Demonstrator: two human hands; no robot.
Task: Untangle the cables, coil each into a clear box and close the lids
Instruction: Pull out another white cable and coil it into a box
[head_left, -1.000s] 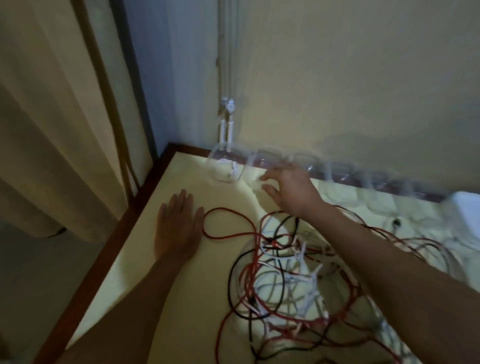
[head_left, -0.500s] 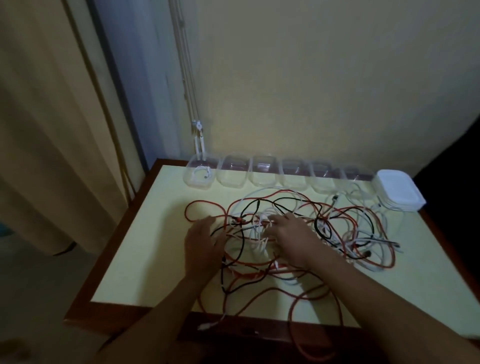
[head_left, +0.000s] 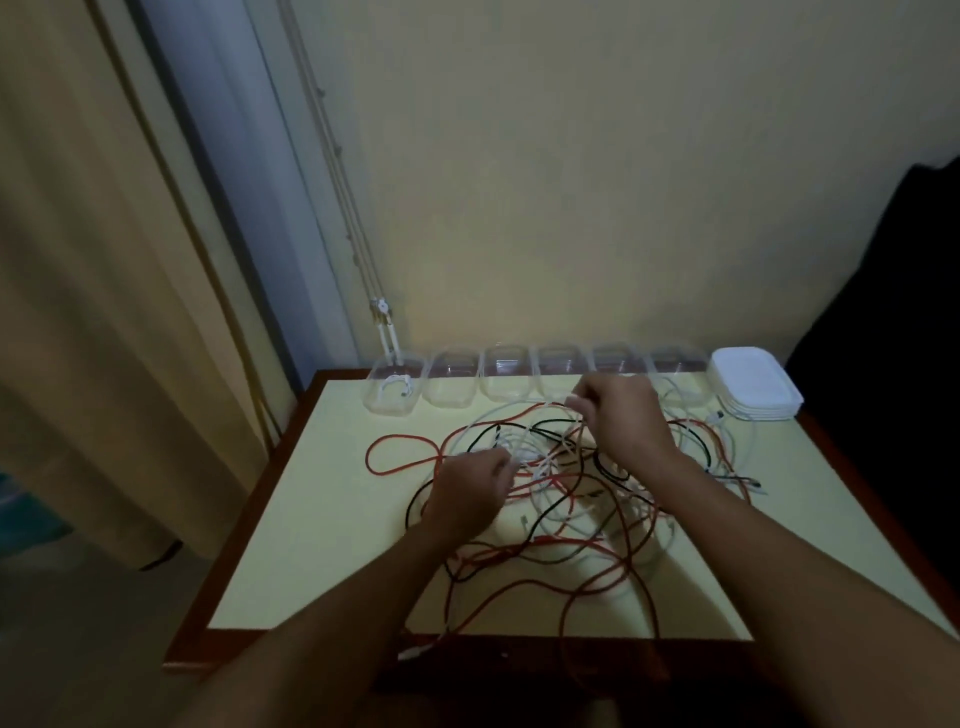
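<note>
A tangle of red, black and white cables (head_left: 566, 514) sprawls over the middle of the pale yellow table (head_left: 311, 519). My left hand (head_left: 467, 491) rests in the tangle's left side with fingers curled on a white cable. Raised above the pile, my right hand (head_left: 623, 421) pinches a white strand. Several clear boxes (head_left: 506, 382) line the back edge. The leftmost box (head_left: 395, 389) holds a coiled white cable. A stack of white lids (head_left: 753, 384) sits at the back right.
Red cable loops hang over the table's front edge (head_left: 571, 654). A curtain (head_left: 104, 312) hangs to the left and a wall rises right behind the boxes. Something dark (head_left: 893, 312) stands at the right.
My right hand has lifted from the pile toward the boxes, pulling a white strand up. My left hand has shifted right, deeper into the tangle. The view has pulled back.
</note>
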